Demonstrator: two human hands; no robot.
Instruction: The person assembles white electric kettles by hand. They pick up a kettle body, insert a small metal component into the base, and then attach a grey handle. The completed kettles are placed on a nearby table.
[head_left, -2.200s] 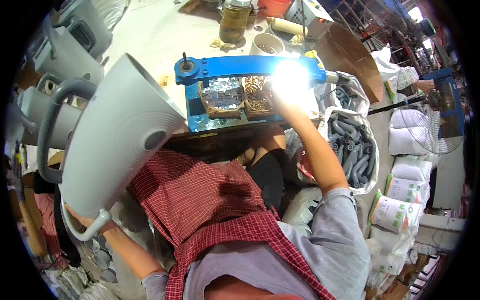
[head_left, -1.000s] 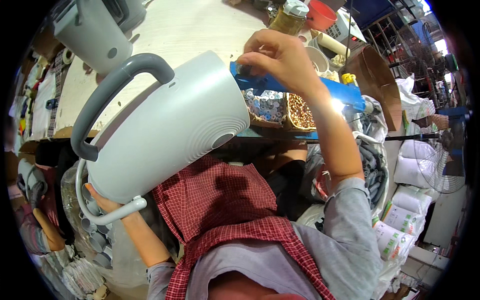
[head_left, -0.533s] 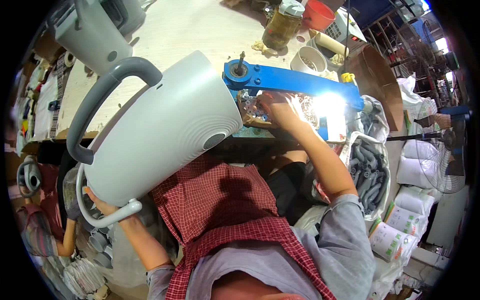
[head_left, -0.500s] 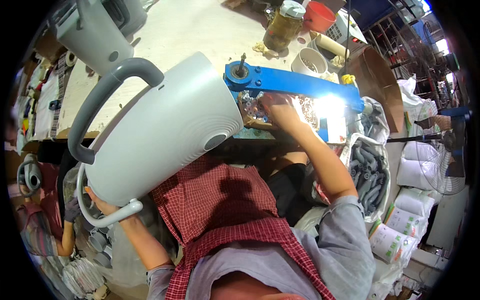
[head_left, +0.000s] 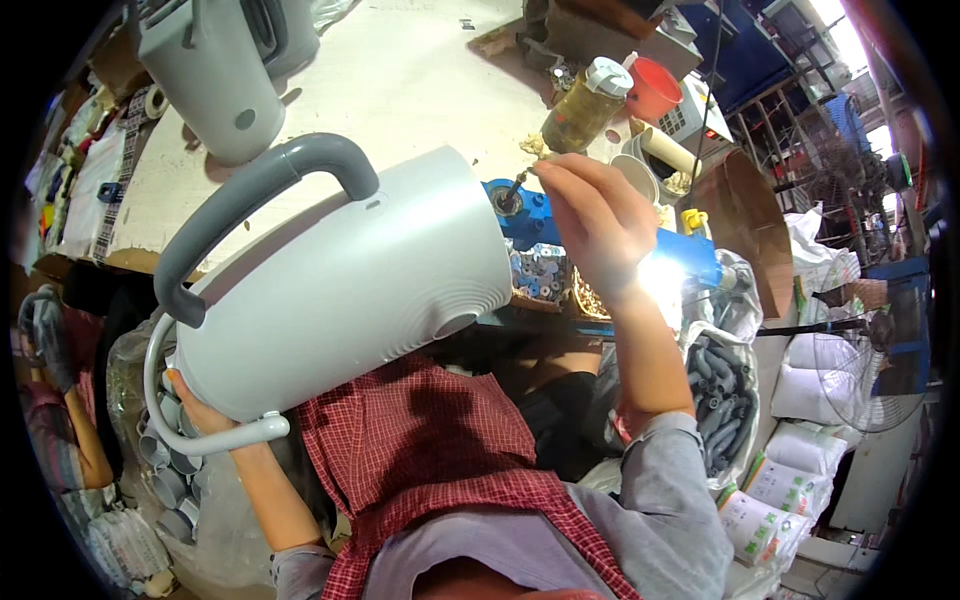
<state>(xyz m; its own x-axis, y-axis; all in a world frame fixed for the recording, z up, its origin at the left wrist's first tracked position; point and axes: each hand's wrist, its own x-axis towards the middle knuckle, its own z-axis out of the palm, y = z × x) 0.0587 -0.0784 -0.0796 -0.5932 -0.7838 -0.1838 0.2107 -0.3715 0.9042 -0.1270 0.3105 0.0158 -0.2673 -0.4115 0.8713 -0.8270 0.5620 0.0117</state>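
Observation:
A large light-grey plastic thermos jug body (head_left: 350, 290) lies tilted across my lap at the bench edge, with a dark grey side handle (head_left: 250, 165) and a pale carrying loop (head_left: 225, 440). My left hand (head_left: 205, 408) grips its lower left end; part of the fingers is hidden beneath. Past the jug's other end, my right hand (head_left: 605, 220) is pinched closed at the tip of a thin upright pin (head_left: 514, 188) on a blue metal arm (head_left: 536, 228). Whatever small piece those fingertips hold is too small to make out.
Below the blue arm are a tray of small washers (head_left: 538, 278) and brass-coloured small parts (head_left: 590, 298). A lidded jar (head_left: 585, 105) and red bowl (head_left: 655, 88) stand beyond. Another jug body (head_left: 210, 85) is at far left. A sack of grey handles (head_left: 720, 400) sits right.
My right hand has come up out of the parts tray to the pin's tip, fingers pinched. The jug, in my left hand, appears slightly right and lower in the view, which has shifted.

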